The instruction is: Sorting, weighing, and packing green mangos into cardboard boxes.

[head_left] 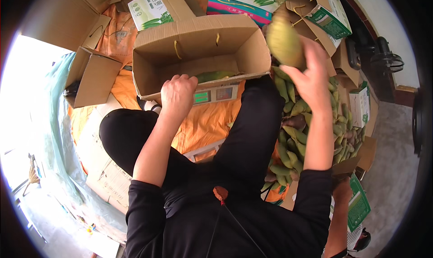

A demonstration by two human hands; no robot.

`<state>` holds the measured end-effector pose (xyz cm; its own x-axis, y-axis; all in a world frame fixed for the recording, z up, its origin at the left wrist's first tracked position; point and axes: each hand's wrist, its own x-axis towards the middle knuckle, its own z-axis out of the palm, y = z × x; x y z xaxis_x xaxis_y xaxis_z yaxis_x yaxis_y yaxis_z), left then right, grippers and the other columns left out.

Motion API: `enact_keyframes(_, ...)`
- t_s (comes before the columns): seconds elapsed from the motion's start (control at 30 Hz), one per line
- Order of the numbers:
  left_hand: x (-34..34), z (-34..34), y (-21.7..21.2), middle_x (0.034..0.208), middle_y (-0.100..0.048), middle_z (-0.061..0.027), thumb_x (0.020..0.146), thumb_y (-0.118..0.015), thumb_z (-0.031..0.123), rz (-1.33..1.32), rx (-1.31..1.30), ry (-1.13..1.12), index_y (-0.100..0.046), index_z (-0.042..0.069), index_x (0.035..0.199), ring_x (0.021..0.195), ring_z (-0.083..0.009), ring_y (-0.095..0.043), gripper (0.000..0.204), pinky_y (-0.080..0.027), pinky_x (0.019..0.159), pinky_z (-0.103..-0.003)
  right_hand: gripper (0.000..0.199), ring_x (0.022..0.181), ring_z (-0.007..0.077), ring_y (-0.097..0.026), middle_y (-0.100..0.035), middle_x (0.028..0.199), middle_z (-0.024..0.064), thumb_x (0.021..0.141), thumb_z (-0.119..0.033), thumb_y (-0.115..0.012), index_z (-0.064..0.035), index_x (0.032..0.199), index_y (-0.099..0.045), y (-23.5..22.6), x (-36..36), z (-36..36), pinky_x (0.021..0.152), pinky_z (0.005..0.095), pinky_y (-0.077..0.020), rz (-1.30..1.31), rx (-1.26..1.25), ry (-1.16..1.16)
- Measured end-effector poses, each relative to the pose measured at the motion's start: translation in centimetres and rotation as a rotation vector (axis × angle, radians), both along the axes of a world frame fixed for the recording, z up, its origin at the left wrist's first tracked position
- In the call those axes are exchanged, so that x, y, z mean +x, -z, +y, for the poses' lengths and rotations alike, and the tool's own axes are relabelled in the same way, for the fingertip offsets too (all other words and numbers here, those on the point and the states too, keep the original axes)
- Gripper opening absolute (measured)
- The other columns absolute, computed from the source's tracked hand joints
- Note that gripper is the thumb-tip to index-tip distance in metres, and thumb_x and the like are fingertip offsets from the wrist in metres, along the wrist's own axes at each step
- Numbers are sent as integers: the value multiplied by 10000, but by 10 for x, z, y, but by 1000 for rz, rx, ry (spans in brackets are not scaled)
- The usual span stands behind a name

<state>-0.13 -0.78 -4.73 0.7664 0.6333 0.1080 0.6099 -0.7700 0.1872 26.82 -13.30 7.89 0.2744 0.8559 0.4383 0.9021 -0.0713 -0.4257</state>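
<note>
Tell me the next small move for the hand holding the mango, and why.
Probably carry the right hand with its green mango leftward and lower it into the open cardboard box. The mango is held raised beside the box's right wall, the left hand grips the near rim, and another green fruit already lies inside.

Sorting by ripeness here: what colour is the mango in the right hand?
Yellowish green, a bit blurred; the mango in the right hand shows best in the head view.
</note>
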Motion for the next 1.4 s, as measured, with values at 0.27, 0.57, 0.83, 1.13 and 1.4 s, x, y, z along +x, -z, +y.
enact_keyframes(0.27,7,-3,-1,752,-586,-63,724,-695,105,5,-61,-1,-606,80,757,783,-254,-612,98,-504,680,-394,465,1090,270,-542,-588,1106,47,708,-156,-769,-124,1135,-588,83,-79,112,818,454,-487,-147,-429,-282)
enact_keyframes(0.57,11,-1,-2,737,-593,-38,718,-607,76,-26,-29,37,-594,128,721,769,-238,-622,53,-495,660,-367,325,1051,298,-614,-662,1075,79,796,-145,-661,-129,1119,-629,126,-76,134,852,448,-511,-25,-708,-305)
enact_keyframes(0.83,3,1,-11,747,-591,-59,732,-669,91,22,-50,4,-591,94,739,781,-259,-617,79,-512,659,-390,323,812,114,-617,-664,927,51,855,-104,-675,-56,1168,-612,55,-6,59,754,267,-506,561,-109,-138)
enact_keyframes(1.13,18,0,-16,780,-595,-61,724,-711,115,45,-80,11,-600,89,781,800,-271,-605,127,-506,679,-403,206,873,282,-642,-654,950,129,823,-44,-659,-43,1028,-639,128,31,-136,741,347,-506,319,-139,519)
enact_keyframes(1.4,13,-2,-14,769,-591,-89,691,-729,90,31,-58,-22,-593,66,761,790,-296,-602,155,-500,699,-414,214,902,280,-628,-645,973,126,801,34,-672,-30,1002,-643,37,28,-171,789,344,-498,-16,102,613)
